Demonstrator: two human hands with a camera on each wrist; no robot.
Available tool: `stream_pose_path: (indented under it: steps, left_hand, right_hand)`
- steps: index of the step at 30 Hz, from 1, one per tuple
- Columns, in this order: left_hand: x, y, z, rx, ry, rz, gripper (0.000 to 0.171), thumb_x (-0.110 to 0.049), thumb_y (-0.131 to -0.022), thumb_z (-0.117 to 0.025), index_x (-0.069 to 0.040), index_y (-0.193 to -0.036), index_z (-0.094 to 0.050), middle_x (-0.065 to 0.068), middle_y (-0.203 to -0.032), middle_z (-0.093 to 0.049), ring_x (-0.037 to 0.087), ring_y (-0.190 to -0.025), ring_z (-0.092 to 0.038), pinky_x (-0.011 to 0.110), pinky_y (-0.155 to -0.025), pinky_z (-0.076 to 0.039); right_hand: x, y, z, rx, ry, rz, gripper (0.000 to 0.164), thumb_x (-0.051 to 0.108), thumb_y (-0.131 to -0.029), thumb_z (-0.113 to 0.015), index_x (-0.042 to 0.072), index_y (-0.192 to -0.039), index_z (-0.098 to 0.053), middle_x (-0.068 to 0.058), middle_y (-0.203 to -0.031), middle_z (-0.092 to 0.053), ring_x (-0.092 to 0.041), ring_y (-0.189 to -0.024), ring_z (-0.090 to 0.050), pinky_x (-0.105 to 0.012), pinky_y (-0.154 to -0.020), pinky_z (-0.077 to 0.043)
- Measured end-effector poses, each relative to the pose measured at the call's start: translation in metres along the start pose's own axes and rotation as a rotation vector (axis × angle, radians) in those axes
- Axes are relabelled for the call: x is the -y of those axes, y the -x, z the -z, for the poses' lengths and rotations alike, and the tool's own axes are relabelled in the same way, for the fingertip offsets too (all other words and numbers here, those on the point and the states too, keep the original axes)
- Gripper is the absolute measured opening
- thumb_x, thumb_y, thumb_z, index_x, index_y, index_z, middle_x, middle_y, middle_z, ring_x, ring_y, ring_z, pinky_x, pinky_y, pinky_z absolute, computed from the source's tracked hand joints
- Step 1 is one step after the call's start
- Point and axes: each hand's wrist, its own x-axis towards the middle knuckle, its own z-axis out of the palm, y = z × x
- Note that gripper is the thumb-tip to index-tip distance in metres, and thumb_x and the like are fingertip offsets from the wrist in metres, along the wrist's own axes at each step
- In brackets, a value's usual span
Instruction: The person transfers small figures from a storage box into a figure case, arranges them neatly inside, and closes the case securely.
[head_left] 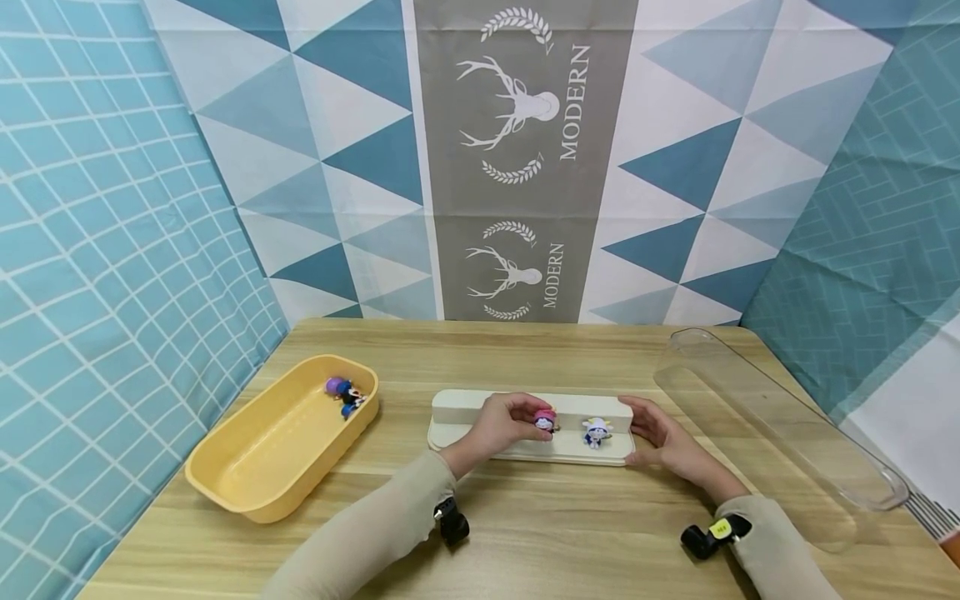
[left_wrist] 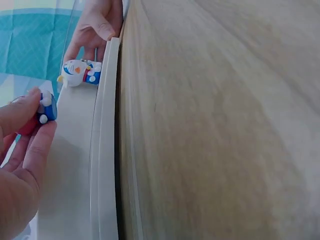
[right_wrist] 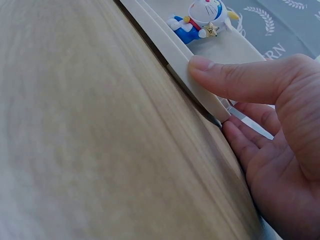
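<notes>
My left hand [head_left: 501,429] pinches a small figurine with a pink hat [head_left: 545,419] between thumb and fingers, close over a cream two-step display stand [head_left: 468,433]. In the left wrist view, the blue and white side of this held figurine [left_wrist: 46,107] shows past the fingers. A second figurine [head_left: 597,432], white-hooded with a blue body, stands on the lower step near the right end. My right hand [head_left: 667,442] grips that end of the stand. In the right wrist view its thumb [right_wrist: 225,77] presses on the front edge, with the other fingers around the end.
A yellow plastic bin [head_left: 247,450] stands at the left, with small purple, black and blue figures [head_left: 348,395] at its far right end. A long clear plastic cover [head_left: 780,417] lies along the right side of the wooden table [head_left: 570,533]. Patterned sheets hang behind.
</notes>
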Motion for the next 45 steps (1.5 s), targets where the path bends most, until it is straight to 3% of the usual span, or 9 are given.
stream_pose_path:
  steps: [4,14,19,23,31,39,45]
  left_hand:
    - [-0.001,-0.001,-0.006,-0.003,-0.040,-0.026,0.034,0.012,-0.071,-0.082,0.010,-0.104,-0.071,0.022,-0.097,-0.072,0.024,-0.083,-0.071,0.020,-0.072,-0.055]
    - [-0.003,-0.001,-0.019,-0.008,-0.136,-0.028,0.031,0.011,-0.071,-0.084,0.004,-0.098,-0.071,0.011,-0.093,-0.070,0.009,-0.077,-0.067,0.020,-0.073,-0.055]
    - [-0.005,-0.002,-0.022,0.010,-0.163,-0.039,0.031,0.014,-0.069,-0.084,0.004,-0.094,-0.068,0.005,-0.091,-0.055,0.019,-0.082,-0.069,0.020,-0.075,-0.056]
    - [-0.007,-0.003,-0.023,0.025,-0.186,-0.042,0.032,0.015,-0.069,-0.083,0.004,-0.093,-0.067,0.005,-0.092,-0.054,0.024,-0.085,-0.070,0.020,-0.075,-0.056]
    - [-0.006,-0.007,-0.026,0.075,-0.267,-0.040,0.030,0.014,-0.068,-0.084,0.002,-0.090,-0.067,0.005,-0.093,-0.059,0.015,-0.083,-0.069,0.017,-0.073,-0.055]
    - [-0.012,-0.009,-0.025,0.099,-0.559,-0.124,0.028,-0.001,-0.070,-0.089,-0.006,-0.086,-0.066,-0.001,-0.085,-0.057,0.005,-0.076,-0.055,0.015,-0.069,-0.048]
    - [-0.018,-0.008,-0.024,0.171,-0.862,-0.261,0.028,-0.014,-0.076,-0.087,-0.009,-0.089,-0.063,-0.002,-0.088,-0.057,0.006,-0.079,-0.054,0.015,-0.071,-0.047]
  right_hand:
    - [0.001,0.000,0.000,-0.001,-0.002,-0.005,0.091,-0.008,-0.074,-0.080,-0.010,-0.149,-0.027,-0.025,-0.135,-0.045,0.002,-0.121,-0.048,-0.015,-0.100,-0.040]
    - [0.000,0.000,0.000,-0.001,-0.002,0.001,0.091,-0.009,-0.074,-0.080,-0.010,-0.149,-0.028,-0.024,-0.136,-0.046,0.001,-0.121,-0.049,-0.015,-0.100,-0.040]
    - [0.000,0.000,0.001,-0.002,-0.003,-0.002,0.091,-0.009,-0.074,-0.080,-0.008,-0.149,-0.029,-0.022,-0.136,-0.046,0.002,-0.121,-0.048,-0.015,-0.100,-0.040]
    - [0.000,0.000,0.001,-0.001,-0.001,-0.005,0.091,-0.009,-0.074,-0.080,-0.009,-0.149,-0.029,-0.021,-0.135,-0.046,0.002,-0.121,-0.048,-0.015,-0.100,-0.040]
    - [0.001,0.000,0.000,-0.006,0.003,-0.018,0.091,-0.009,-0.074,-0.080,-0.009,-0.149,-0.029,-0.026,-0.135,-0.044,0.003,-0.120,-0.048,-0.015,-0.099,-0.041]
    - [0.000,-0.001,-0.001,-0.004,0.002,-0.017,0.092,-0.009,-0.073,-0.080,-0.010,-0.149,-0.028,-0.027,-0.136,-0.044,0.003,-0.120,-0.048,-0.015,-0.100,-0.041]
    - [-0.001,0.000,0.000,-0.008,0.003,-0.015,0.092,-0.010,-0.073,-0.080,-0.005,-0.150,-0.030,-0.029,-0.136,-0.043,0.003,-0.120,-0.048,-0.015,-0.100,-0.041]
